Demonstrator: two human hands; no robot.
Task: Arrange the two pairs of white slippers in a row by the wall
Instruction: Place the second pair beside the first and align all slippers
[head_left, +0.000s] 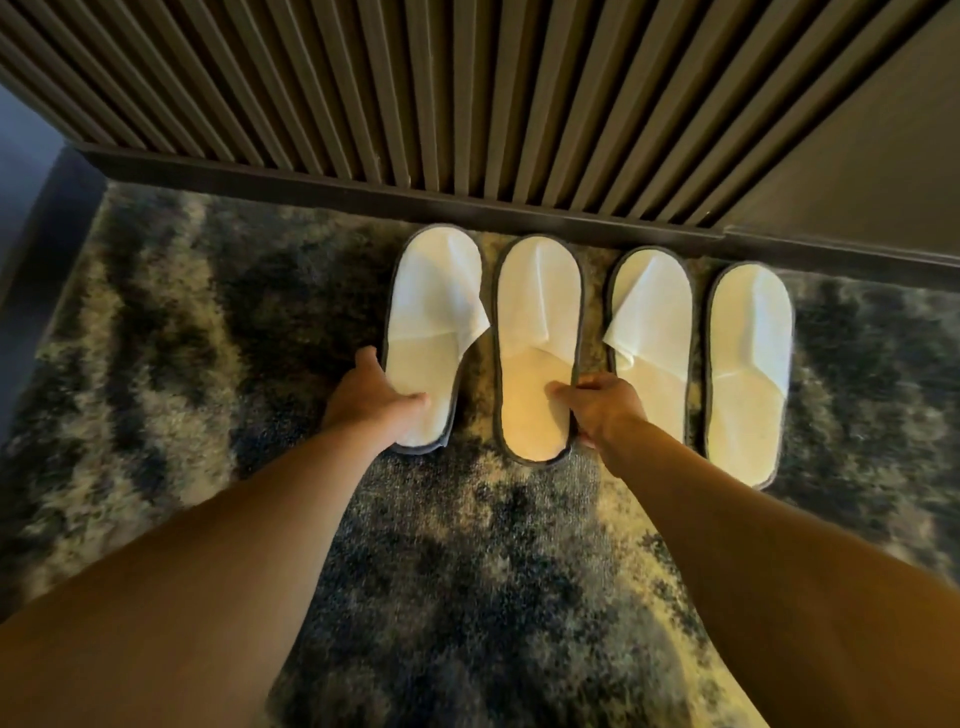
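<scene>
Four white slippers lie in a row on the carpet (467, 545), toes toward the baseboard (363, 195) of the slatted wall (415, 88); we number them from the left. Slipper no. 1 (436, 291) sits w/ its toe nearest the baseboard; its heel end is under our left hand (376, 397). The left hand is closed on that heel: thumb (415, 401) on the insole, the rest of the hand along the outer left edge. Slipper no. 2 (535, 312) lies just beside no. 1, slightly nearer to us; a narrow strip of carpet shows between them. Our right hand (605, 410) pinches the right edge of no. 2 near the heel; thumb on the insole, fingers (589, 441) curled at the grey rim on the outside. Slipper no. 3 (654, 312) lies just right of no. 2; its heel is partly hidden behind the right hand and forearm. Slipper no. 4 (748, 364) closes the row on the right, apart from both hands, set nearest to us. All four have grey edging & point approx. the same way; the row steps toward us from left to right, following the baseboard line. Whether no. 3 touches the right hand we cannot tell.
</scene>
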